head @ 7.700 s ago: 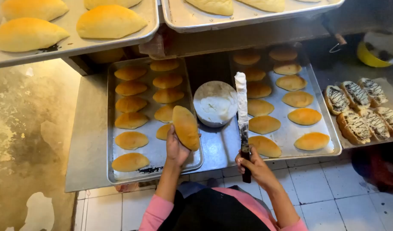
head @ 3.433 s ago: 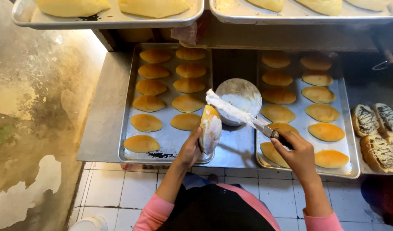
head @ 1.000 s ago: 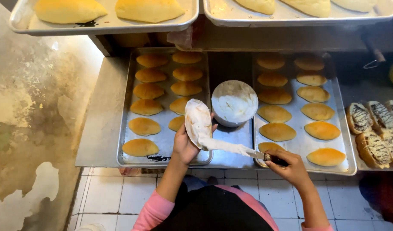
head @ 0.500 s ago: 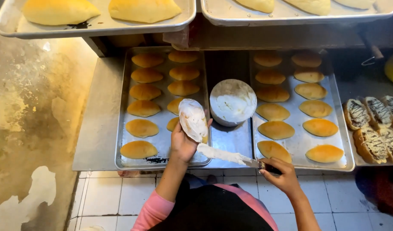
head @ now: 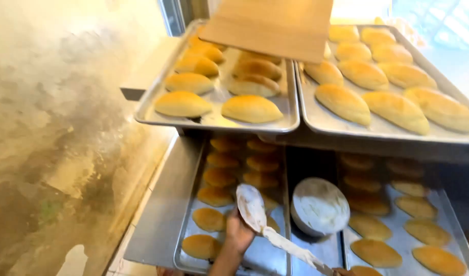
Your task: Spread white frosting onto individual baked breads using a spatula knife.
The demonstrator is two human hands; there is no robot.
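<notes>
My left hand holds a split bun upright over the lower left tray. The bun's cut face is coated with white cream. A long knife, smeared with the same cream, lies with its tip against the lower edge of the bun. Only a sliver of my right hand shows at the bottom edge, shut on the knife's dark handle. A round bowl of white cream sits between the two lower trays, just right of the bun.
Golden buns fill the lower left tray and the lower right tray. Two upper trays of larger buns overhang them. A brown board lies across the top. A stained wall runs along the left.
The view has tilted upward, so the upper trays now fill most of it. The knife tip has moved up to the lower edge of the cream-coated bun, which stays in my left hand.
</notes>
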